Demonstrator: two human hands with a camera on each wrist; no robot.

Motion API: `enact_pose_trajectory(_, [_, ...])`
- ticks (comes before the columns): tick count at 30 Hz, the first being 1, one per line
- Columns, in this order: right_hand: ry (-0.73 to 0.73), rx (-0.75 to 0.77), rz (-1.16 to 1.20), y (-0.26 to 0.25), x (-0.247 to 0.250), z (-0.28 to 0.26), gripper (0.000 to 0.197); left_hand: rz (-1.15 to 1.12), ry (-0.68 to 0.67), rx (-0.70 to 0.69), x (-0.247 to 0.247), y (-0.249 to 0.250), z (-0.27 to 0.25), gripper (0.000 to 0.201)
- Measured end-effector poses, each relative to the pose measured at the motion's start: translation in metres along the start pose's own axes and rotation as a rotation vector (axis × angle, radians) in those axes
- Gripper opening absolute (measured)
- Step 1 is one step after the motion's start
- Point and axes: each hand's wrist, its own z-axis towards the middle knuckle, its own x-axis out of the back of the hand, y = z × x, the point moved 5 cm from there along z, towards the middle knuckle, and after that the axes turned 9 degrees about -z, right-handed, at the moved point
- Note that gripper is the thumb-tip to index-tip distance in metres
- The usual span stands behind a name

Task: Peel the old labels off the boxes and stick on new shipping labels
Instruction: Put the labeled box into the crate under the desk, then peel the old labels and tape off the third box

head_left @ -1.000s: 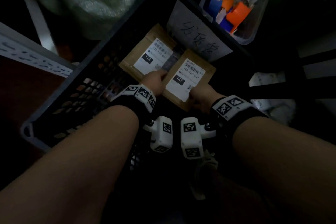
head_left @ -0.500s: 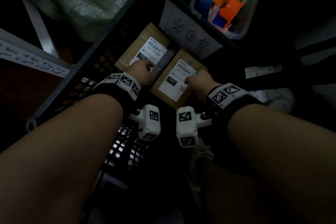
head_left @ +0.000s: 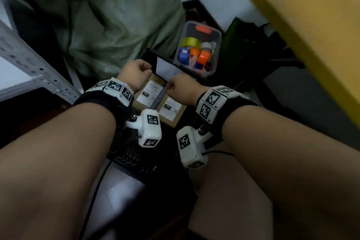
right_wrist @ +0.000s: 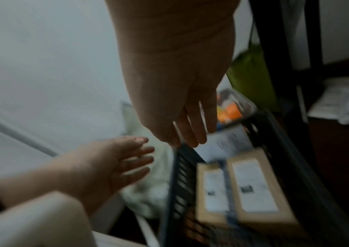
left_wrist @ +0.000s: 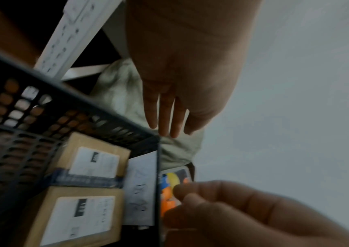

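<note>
Two cardboard boxes lie side by side in a black perforated crate (head_left: 132, 154), each with a white printed label on top, the left label (head_left: 150, 90) and the right label (head_left: 171, 108). A strip of dark tape runs between them. Both hands hang above the crate, apart from the boxes. My left hand (head_left: 136, 76) is over the crate's far left edge, its fingers (left_wrist: 165, 117) straight and holding nothing. My right hand (head_left: 181, 87) hovers over the boxes, its fingers (right_wrist: 190, 130) also straight and empty. The boxes (left_wrist: 93, 158) (right_wrist: 253, 183) look blurred in the wrist views.
A white handwritten card (head_left: 165, 68) leans on the crate's far wall. Behind it stands a clear tub (head_left: 216, 45) of coloured tape rolls. A green sack (head_left: 116, 25) fills the back left, beside a white slotted shelf post (head_left: 29, 64). A yellow surface (head_left: 302, 15) overhangs at upper right.
Both hands have lifted off the box labels and risen out of the crate. The head view has pulled back and up, and the picture is brighter.
</note>
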Motion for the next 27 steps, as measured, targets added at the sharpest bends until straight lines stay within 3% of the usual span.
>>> enact_pose_trajectory(6, [0.266,0.082,0.064,-0.024,0.099,-0.125,0.027,-0.046,0.106,-0.197,0.032,0.118,-0.091,0.025])
enact_pose_trajectory(11, [0.505,0.056,0.141,0.0,0.161,-0.238,0.026,-0.059,0.075,-0.409,0.005,0.231,-0.18,0.019])
enact_pose_trajectory(15, [0.643,-0.02,0.2,0.062,0.191,-0.332,0.024,-0.051,-0.079,-0.551,-0.067,0.311,-0.245,0.007])
enact_pose_trajectory(18, [0.725,-0.148,0.254,0.128,0.2,-0.403,0.023,-0.04,-0.187,-0.661,-0.139,0.359,-0.286,0.011])
enact_pose_trajectory(27, [0.928,-0.553,0.38,0.326,0.192,-0.581,0.023,-0.015,-0.556,-0.855,-0.359,0.455,-0.379,0.012])
